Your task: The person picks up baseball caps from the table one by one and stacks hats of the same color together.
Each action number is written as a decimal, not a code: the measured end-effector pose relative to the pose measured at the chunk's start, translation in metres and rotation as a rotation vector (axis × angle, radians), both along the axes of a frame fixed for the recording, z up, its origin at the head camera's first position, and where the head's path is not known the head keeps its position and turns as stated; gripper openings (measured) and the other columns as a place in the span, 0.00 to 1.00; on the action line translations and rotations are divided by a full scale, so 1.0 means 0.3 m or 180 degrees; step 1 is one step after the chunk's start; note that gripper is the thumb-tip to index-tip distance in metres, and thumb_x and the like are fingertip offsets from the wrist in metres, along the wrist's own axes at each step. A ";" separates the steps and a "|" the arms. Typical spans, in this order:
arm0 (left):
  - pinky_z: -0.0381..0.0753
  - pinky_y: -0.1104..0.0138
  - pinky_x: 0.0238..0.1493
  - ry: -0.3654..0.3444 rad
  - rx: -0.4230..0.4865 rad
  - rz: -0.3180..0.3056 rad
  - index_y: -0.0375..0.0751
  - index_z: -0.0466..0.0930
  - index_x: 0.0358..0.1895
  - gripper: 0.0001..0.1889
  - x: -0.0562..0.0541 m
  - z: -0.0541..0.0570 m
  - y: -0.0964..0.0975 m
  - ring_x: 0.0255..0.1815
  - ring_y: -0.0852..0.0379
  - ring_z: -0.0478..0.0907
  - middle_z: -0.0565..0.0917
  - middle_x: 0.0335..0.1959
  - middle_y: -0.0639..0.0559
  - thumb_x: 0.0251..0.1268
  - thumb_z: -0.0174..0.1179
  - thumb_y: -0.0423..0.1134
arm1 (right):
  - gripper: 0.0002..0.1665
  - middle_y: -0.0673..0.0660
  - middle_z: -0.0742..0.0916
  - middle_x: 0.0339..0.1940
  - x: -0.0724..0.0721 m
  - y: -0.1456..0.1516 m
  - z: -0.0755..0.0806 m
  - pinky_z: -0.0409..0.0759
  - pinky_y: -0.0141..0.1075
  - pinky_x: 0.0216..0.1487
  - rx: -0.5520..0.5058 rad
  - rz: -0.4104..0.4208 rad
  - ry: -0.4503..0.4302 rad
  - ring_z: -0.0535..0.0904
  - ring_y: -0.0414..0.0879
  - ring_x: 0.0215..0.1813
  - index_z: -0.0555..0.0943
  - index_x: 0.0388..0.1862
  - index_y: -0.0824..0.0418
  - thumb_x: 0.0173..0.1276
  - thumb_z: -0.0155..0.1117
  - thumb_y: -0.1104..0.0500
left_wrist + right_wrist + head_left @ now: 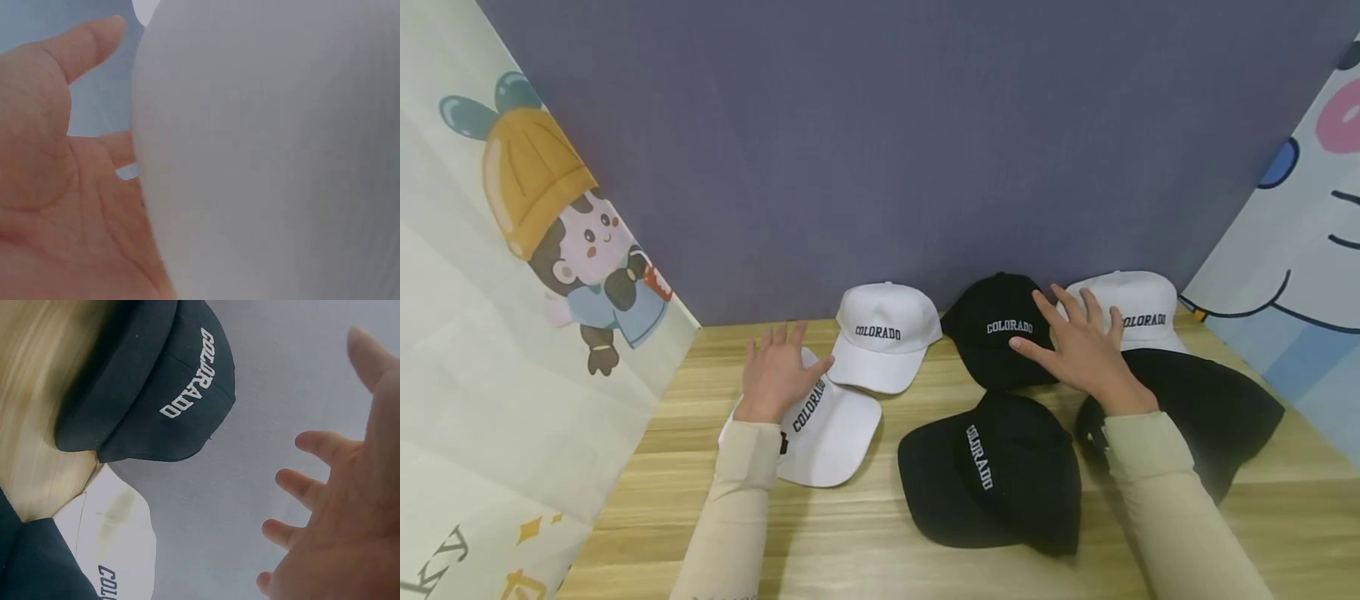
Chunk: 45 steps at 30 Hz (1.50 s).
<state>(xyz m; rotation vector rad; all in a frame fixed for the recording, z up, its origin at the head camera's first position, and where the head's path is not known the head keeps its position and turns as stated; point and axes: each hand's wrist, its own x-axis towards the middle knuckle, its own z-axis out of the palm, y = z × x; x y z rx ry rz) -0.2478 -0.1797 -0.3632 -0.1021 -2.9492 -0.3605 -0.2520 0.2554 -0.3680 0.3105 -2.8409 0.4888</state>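
Observation:
My left hand (pixel 775 377) is above a white baseball cap (pixel 837 433) lettered COLORADO, hiding part of its crown. In the left wrist view, a blurred white cap surface (pixel 262 150) covers part of my left hand (pixel 50 169); contact cannot be told. My right hand (pixel 1086 354), fingers spread, hovers in front of a black baseball cap (pixel 996 304) and a white baseball cap (pixel 1131 292) by the back wall. The right wrist view shows this hand (pixel 344 494) holding nothing, apart from the black cap (pixel 169 394) and the white cap (pixel 122 531).
Another white cap (pixel 887 321) stands between the left white cap and the back black one. Nearer lie a black cap (pixel 1000 475) with its brim leftward and another black cap (pixel 1210 408) by my right sleeve. A grey wall (pixel 880 150) backs the wooden table (pixel 647 517).

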 end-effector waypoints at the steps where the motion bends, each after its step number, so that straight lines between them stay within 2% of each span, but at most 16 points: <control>1: 0.53 0.34 0.77 0.0022 0.0006 0.0005 0.40 0.62 0.78 0.42 0.002 0.002 -0.003 0.78 0.30 0.60 0.66 0.76 0.30 0.69 0.58 0.62 | 0.55 0.66 0.55 0.84 0.001 0.000 0.002 0.33 0.79 0.69 -0.0018 0.0009 0.0032 0.39 0.74 0.82 0.53 0.85 0.53 0.70 0.56 0.27; 5: 0.69 0.37 0.68 0.0104 0.0023 0.0042 0.37 0.71 0.73 0.38 0.017 0.015 -0.016 0.68 0.30 0.74 0.78 0.67 0.31 0.68 0.61 0.60 | 0.51 0.69 0.60 0.81 0.001 0.000 0.008 0.39 0.80 0.67 -0.0059 -0.0007 0.0127 0.45 0.75 0.80 0.58 0.83 0.57 0.73 0.56 0.29; 9: 0.77 0.39 0.58 0.0116 0.0044 0.0070 0.38 0.74 0.70 0.35 0.029 0.038 -0.029 0.60 0.29 0.80 0.81 0.62 0.31 0.68 0.61 0.59 | 0.47 0.71 0.66 0.76 0.002 0.001 0.007 0.48 0.77 0.64 -0.0113 -0.0059 0.0141 0.52 0.77 0.75 0.65 0.78 0.62 0.74 0.58 0.33; 14: 0.77 0.38 0.57 -0.0044 0.0121 0.0102 0.39 0.73 0.71 0.34 0.038 0.063 -0.048 0.62 0.29 0.79 0.81 0.63 0.33 0.71 0.58 0.59 | 0.35 0.72 0.76 0.67 0.007 0.000 0.015 0.61 0.72 0.59 -0.0157 -0.0012 0.0153 0.66 0.75 0.67 0.76 0.67 0.65 0.75 0.61 0.40; 18: 0.76 0.37 0.59 -0.0207 0.0190 0.0123 0.40 0.72 0.72 0.33 0.037 0.073 -0.060 0.65 0.29 0.76 0.79 0.66 0.34 0.72 0.56 0.59 | 0.28 0.68 0.86 0.54 0.011 -0.004 0.031 0.74 0.63 0.53 -0.0246 0.0102 0.0077 0.80 0.67 0.56 0.82 0.59 0.65 0.76 0.61 0.43; 21: 0.76 0.37 0.59 -0.0341 0.0211 0.0148 0.40 0.72 0.72 0.33 0.040 0.081 -0.070 0.66 0.29 0.75 0.78 0.68 0.33 0.73 0.55 0.59 | 0.25 0.63 0.90 0.45 0.015 -0.009 0.039 0.79 0.57 0.47 -0.0315 0.0170 0.0031 0.86 0.59 0.48 0.84 0.55 0.63 0.76 0.61 0.44; 28: 0.75 0.39 0.60 -0.0635 0.0261 0.0271 0.38 0.70 0.73 0.36 0.049 0.097 -0.097 0.67 0.29 0.74 0.76 0.69 0.32 0.73 0.53 0.61 | 0.20 0.56 0.90 0.37 0.022 -0.022 0.057 0.79 0.50 0.41 -0.0283 0.0285 0.0093 0.85 0.50 0.39 0.85 0.50 0.60 0.76 0.62 0.45; 41: 0.74 0.38 0.61 -0.1147 0.0329 0.0268 0.37 0.63 0.77 0.41 0.058 0.095 -0.117 0.69 0.30 0.72 0.70 0.74 0.30 0.72 0.53 0.64 | 0.18 0.53 0.90 0.35 0.025 -0.027 0.065 0.78 0.46 0.39 -0.0248 0.0371 0.0092 0.85 0.48 0.37 0.85 0.49 0.60 0.76 0.62 0.47; 45: 0.75 0.40 0.60 -0.1209 0.0370 0.0270 0.37 0.63 0.77 0.41 0.056 0.091 -0.119 0.67 0.31 0.74 0.70 0.74 0.31 0.73 0.53 0.64 | 0.18 0.53 0.90 0.35 0.026 -0.025 0.065 0.78 0.45 0.39 -0.0262 0.0378 0.0089 0.84 0.48 0.37 0.85 0.48 0.60 0.76 0.62 0.47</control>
